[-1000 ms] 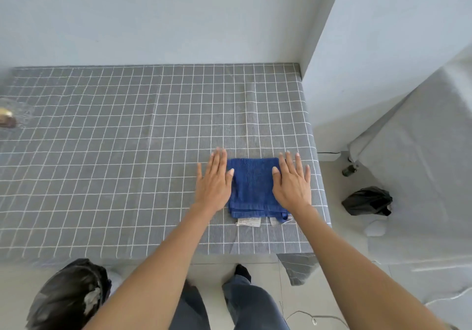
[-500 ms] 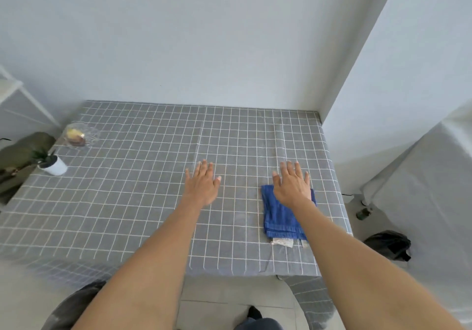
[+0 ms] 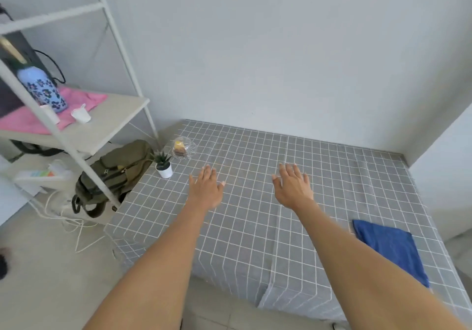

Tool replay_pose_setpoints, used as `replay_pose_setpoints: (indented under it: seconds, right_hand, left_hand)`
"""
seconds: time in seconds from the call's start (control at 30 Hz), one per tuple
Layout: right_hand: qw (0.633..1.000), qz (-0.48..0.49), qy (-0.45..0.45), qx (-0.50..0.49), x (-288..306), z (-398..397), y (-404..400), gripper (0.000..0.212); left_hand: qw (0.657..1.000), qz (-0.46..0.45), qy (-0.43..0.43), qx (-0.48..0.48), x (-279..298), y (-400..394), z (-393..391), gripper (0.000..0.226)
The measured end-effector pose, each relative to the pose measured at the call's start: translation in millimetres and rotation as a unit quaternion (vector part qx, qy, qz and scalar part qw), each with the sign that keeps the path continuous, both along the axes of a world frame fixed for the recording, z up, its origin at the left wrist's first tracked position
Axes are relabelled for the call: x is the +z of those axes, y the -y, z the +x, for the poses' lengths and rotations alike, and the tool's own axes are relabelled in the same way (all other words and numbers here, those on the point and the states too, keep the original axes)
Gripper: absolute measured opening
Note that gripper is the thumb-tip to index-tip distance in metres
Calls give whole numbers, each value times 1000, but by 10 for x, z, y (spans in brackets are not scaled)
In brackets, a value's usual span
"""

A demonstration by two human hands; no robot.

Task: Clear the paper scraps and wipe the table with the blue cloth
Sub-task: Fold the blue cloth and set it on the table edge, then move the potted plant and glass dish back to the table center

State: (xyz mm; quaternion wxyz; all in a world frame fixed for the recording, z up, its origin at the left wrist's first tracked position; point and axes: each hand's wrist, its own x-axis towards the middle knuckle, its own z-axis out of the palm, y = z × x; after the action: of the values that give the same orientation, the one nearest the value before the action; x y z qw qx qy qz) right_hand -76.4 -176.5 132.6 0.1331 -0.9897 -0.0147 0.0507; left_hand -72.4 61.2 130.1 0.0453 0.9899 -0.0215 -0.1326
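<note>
Blue cloth [image 3: 393, 249] lies folded flat at the lower right of the frame, on the desk [image 3: 255, 227] near its right edge; its long axis runs from upper left to lower right, toward the front corner. We see our right hand [image 3: 292, 186] up and left of it, well apart, fingers spread and empty over the grey checked cover. Our left hand [image 3: 207, 189] is likewise spread and empty, mid-frame. Farther left stand a small potted plant [image 3: 163, 165] and a glass bowl [image 3: 184, 148]; a white shelf [image 3: 84, 125] fills the upper left.
</note>
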Motion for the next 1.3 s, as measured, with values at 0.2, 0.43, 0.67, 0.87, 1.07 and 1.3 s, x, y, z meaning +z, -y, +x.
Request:
replay_pose_setpoints:
  seconds: [0.2, 0.43, 0.67, 0.87, 1.07, 1.3]
  right_hand:
    - [998, -2, -10, 55, -23, 230, -822, 57]
    - [994, 22, -15, 108, -184, 675, -1439, 65]
    - [988, 11, -18, 153, -503, 1426, -1749, 78]
    - [987, 27, -59, 149, -885, 1837, -1988, 87]
    - [987, 64, -47, 138, -1191, 2310, -2293, 94]
    - [983, 107, -44, 145, -1465, 2753, -2564, 113]
  left_hand:
    - [998, 16, -16, 57, -120, -874, -155, 58]
    - [990, 4, -45, 131, -349, -1416, -89, 60]
    - [982, 0, -40, 185, -627, -1656, 363, 63]
    - [972, -39, -48, 225, -926, -1725, 707, 68]
    - [961, -80, 9, 264, -1296, -1761, 1004, 76]
    - [931, -170, 129, 296, -1642, -1842, 1278, 82]
